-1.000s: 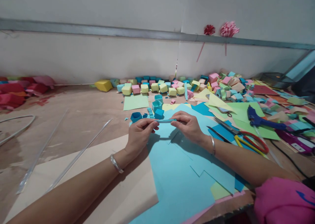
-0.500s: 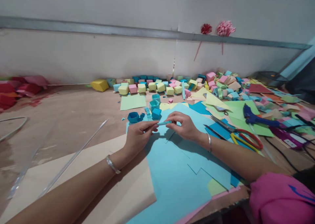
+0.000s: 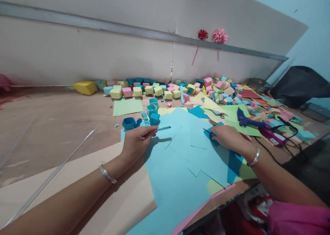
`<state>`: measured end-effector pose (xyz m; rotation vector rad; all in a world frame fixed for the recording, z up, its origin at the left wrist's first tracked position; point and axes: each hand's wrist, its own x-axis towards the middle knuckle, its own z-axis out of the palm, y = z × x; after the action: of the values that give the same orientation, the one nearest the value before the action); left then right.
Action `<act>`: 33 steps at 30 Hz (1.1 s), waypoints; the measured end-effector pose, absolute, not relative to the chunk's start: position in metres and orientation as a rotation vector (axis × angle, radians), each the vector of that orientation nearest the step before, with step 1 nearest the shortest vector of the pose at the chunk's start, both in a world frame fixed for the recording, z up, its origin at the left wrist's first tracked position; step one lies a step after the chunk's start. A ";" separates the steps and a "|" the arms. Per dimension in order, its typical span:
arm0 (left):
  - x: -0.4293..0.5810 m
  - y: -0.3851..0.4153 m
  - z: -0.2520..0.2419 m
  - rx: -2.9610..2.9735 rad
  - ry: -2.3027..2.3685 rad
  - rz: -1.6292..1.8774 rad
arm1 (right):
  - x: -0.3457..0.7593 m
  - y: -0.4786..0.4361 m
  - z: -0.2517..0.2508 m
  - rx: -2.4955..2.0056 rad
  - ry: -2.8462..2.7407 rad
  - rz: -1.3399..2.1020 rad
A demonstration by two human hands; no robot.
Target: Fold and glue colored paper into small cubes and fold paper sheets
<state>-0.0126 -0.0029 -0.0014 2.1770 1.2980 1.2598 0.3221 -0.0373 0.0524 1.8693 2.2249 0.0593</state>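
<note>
My left hand [image 3: 136, 140] pinches a narrow blue folded paper strip [image 3: 164, 128] over the large light-blue sheet [image 3: 175, 173]. To the right, my right hand [image 3: 229, 137] has its fingers closed around a thin, dark, pencil-like stick [image 3: 206, 130] that lies over darker blue paper [image 3: 235, 164]. Scissor blades [image 3: 211, 122] show just beyond those fingers, while the handles are hidden by the hand. Past my left hand stand small blue paper boxes, among them an open one [image 3: 129, 123] and a closed cube [image 3: 154, 118], with folded blue strips [image 3: 145, 118] beside them.
Several paper cubes [image 3: 138, 91] line the wall, heaped toward the right. A blue glue gun [image 3: 249, 119] with black cords lies at the right, near a purple device [image 3: 273, 137]. A clear rod [image 3: 56, 171] crosses the beige sheet [image 3: 110, 197]. The table edge is at the lower right.
My right hand has let go of the blue strip and moved right to the dark stick and scissors. My left hand still holds the strip. The view has turned to the right.
</note>
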 end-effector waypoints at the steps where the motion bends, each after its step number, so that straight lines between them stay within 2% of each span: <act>1: -0.013 -0.003 -0.001 2.198 1.287 1.258 | 0.326 -0.043 0.047 1.874 2.226 0.042; 8: -0.012 -0.004 -0.002 2.347 1.255 1.255 | 0.318 -0.061 0.046 1.946 2.421 0.183; 12: -0.012 -0.004 -0.004 2.477 1.223 1.222 | 0.288 -0.066 0.055 1.745 2.686 0.236; 15: -0.012 -0.004 -0.005 2.578 1.195 1.200 | 0.265 -0.063 0.058 1.585 2.791 0.404; 20: -0.012 -0.006 -0.006 2.639 1.157 1.212 | 0.240 -0.055 0.058 1.397 2.832 0.768; 27: -0.011 -0.008 -0.006 2.682 1.136 1.227 | 0.227 -0.057 0.056 1.262 2.835 0.951; 33: -0.011 -0.009 -0.005 2.643 1.144 1.216 | 0.225 -0.058 0.055 1.274 2.820 0.978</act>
<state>-0.0109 -0.0087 -0.0053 2.6434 1.1442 1.2159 0.2246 -0.0580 0.0550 1.2739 2.8204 0.9781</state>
